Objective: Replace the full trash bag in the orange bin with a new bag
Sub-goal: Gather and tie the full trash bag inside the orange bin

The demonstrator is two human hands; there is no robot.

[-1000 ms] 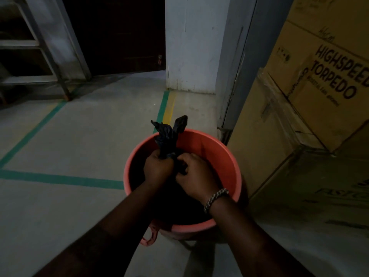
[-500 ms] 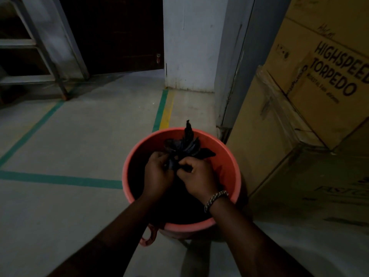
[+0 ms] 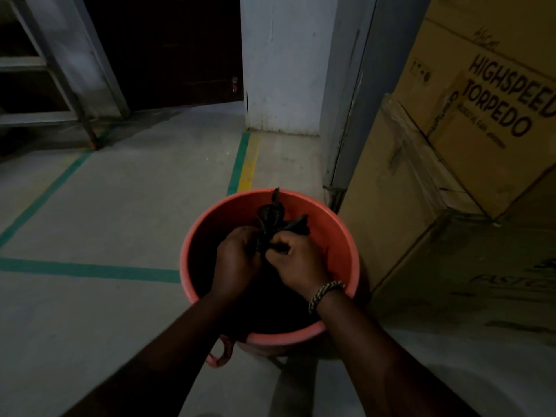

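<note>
An orange bin (image 3: 340, 236) stands on the floor in front of me, with a black trash bag (image 3: 272, 216) inside it. The bag's gathered top sticks up in loose flaps near the bin's far rim. My left hand (image 3: 236, 263) grips the bunched neck of the bag from the left. My right hand (image 3: 296, 260), with a braided bracelet at the wrist, pinches the same neck from the right. Both hands sit inside the bin's mouth, close together. The bag's body below them is lost in shadow.
Stacked cardboard boxes (image 3: 469, 152) stand close to the bin's right side. A grey door frame (image 3: 346, 115) and white wall rise behind it. A metal ladder (image 3: 60, 85) stands at the far left. Green and yellow floor lines (image 3: 90, 270) cross the concrete floor.
The bag's flaps, held upright a second ago, have been folded down and bunched between my hands. My hands stayed in the bin, close together.
</note>
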